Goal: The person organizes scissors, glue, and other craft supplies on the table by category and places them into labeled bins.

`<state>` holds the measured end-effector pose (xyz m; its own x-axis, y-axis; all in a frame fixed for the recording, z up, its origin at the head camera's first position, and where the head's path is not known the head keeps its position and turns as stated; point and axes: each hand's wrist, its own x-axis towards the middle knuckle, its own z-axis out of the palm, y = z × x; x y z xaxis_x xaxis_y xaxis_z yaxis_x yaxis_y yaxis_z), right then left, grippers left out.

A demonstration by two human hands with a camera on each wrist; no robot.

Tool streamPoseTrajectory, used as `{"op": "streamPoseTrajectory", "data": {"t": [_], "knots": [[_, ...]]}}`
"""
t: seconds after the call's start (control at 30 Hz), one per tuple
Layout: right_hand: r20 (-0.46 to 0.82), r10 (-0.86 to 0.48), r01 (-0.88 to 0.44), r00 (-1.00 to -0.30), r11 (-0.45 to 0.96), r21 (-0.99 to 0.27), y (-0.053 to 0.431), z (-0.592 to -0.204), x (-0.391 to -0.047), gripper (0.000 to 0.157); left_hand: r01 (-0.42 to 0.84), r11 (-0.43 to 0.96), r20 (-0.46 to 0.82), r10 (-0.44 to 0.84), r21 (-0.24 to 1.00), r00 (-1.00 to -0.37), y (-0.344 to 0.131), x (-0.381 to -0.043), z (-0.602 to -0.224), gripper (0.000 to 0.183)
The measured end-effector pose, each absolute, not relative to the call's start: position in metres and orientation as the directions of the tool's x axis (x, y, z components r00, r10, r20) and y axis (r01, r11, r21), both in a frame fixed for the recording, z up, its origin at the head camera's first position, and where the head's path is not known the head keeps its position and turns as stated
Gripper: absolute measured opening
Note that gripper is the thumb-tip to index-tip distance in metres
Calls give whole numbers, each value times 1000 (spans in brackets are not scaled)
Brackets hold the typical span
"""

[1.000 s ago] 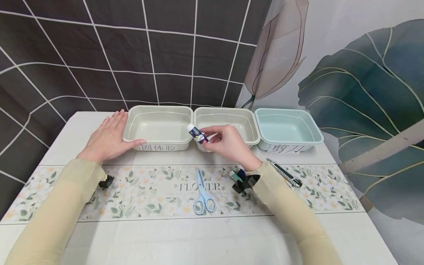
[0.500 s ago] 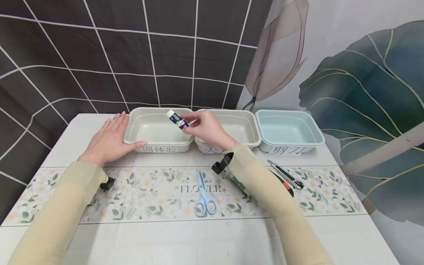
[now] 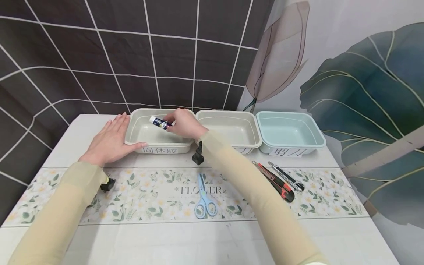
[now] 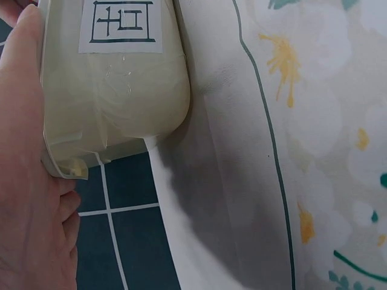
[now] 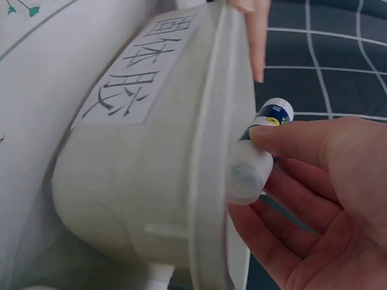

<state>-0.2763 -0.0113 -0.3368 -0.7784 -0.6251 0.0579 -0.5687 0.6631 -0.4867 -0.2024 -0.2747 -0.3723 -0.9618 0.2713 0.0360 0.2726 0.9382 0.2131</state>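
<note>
My right hand [image 3: 186,124] pinches a glue stick [image 3: 159,123] over the left cream bin [image 3: 159,144]. The glue stick is dark blue with white ends and lies tilted between thumb and fingers. In the right wrist view the same glue stick [image 5: 275,113] shows beside the bin's rim. My left hand [image 3: 110,141] rests against the left end of that bin with fingers straight, its thumb along the front rim. The left wrist view shows part of the left hand [image 4: 27,157] at the bin's side; most fingers are hidden there.
A second cream bin [image 3: 228,141] and a light blue bin [image 3: 291,143] stand to the right in a row. Light blue scissors [image 3: 204,200] lie on the floral strip. A red-and-black utility knife [image 3: 276,182] and a silver-and-black one [image 3: 286,176] lie right of my right forearm.
My right hand has carried the glue stick leftward from above the middle bin to over the left bin. The left hand has stayed in place.
</note>
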Motion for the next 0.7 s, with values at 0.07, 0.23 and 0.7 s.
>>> {"op": "streamPoseTrajectory", "data": {"t": [0.07, 0.23, 0.7], "knots": [[44, -626, -576, -778, 684, -448, -16, -338, -278, 35, 272, 939, 33, 271, 209, -962, -274, -202, -372, 118], [23, -609, -558, -793, 711, -428, -22, -344, -281, 32, 273, 939, 42, 270, 207, -962, -274, -203, -373, 118], [64, -551, -513, -832, 719, -468, -16, -337, -278, 45, 265, 942, 28, 265, 207, -964, -275, -203, -374, 119]]}}
